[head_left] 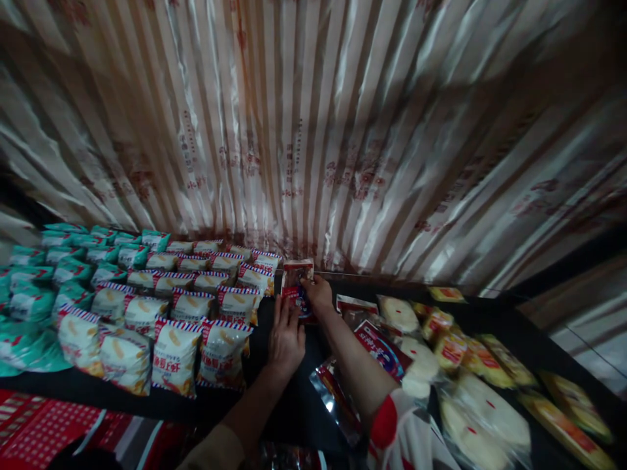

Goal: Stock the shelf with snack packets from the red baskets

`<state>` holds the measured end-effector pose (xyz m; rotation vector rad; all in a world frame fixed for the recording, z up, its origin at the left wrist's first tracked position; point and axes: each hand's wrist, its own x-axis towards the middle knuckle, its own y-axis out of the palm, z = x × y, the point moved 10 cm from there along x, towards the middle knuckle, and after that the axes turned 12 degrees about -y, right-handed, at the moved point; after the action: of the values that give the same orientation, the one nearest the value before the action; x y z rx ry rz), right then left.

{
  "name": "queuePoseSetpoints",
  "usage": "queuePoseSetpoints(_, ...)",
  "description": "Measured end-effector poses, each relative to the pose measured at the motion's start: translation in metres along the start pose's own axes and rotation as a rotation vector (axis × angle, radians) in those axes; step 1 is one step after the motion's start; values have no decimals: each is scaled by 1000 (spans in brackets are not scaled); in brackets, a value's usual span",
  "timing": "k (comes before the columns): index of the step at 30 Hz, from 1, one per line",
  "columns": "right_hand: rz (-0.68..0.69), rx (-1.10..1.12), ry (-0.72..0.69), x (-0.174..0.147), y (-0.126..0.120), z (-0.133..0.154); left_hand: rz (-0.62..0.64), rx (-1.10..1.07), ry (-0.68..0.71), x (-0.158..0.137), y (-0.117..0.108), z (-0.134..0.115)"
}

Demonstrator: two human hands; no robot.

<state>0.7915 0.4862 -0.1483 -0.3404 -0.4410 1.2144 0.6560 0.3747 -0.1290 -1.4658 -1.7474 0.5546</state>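
A dark red snack packet [296,277] stands roughly upright at the back of the black table, just right of the rows of white bags. My right hand [319,295] grips its right edge, the thumb lying across the front. Fingers stretched out, my left hand [287,339] rests against the packet's lower left part. To the right, partly behind my right forearm, lie similar dark red packets [379,350]. A shiny packet [334,398] lies flat, nearer to me.
White snack bags [176,356] with striped tops stand in rows on the left, with teal bags [34,303] beyond. Round pale flatbreads in clear wrap [484,424] and yellow packets [499,359] lie on the right. A pleated printed curtain [294,130] hangs behind the table [287,418].
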Motion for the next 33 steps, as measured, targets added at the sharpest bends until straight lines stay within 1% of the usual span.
queuePoseSetpoints(5,11,-103,-29,-3,5,6,-53,-3,-25,0,0,5)
queuePoseSetpoints(10,-8,-129,-66,-7,7,12,-99,-36,-63,2,0,12)
queuePoseSetpoints(15,-23,-71,-143,-11,10,18,-88,-44,-58,3,1,13)
queuePoseSetpoints(19,-62,-14,-185,-11,10,22,-92,-43,-67,3,-1,14)
queuePoseSetpoints(24,-76,-54,-191,-7,12,21,-86,-13,-63,2,-3,11)
queuePoseSetpoints(27,-75,-92,-224,-5,15,21,-86,18,-58,2,-4,9)
queuePoseSetpoints(30,-85,-148,-261,-3,18,22,-86,75,-57,2,-2,9)
queuePoseSetpoints(33,-89,-174,-263,-3,21,20,-72,140,-38,1,1,9)
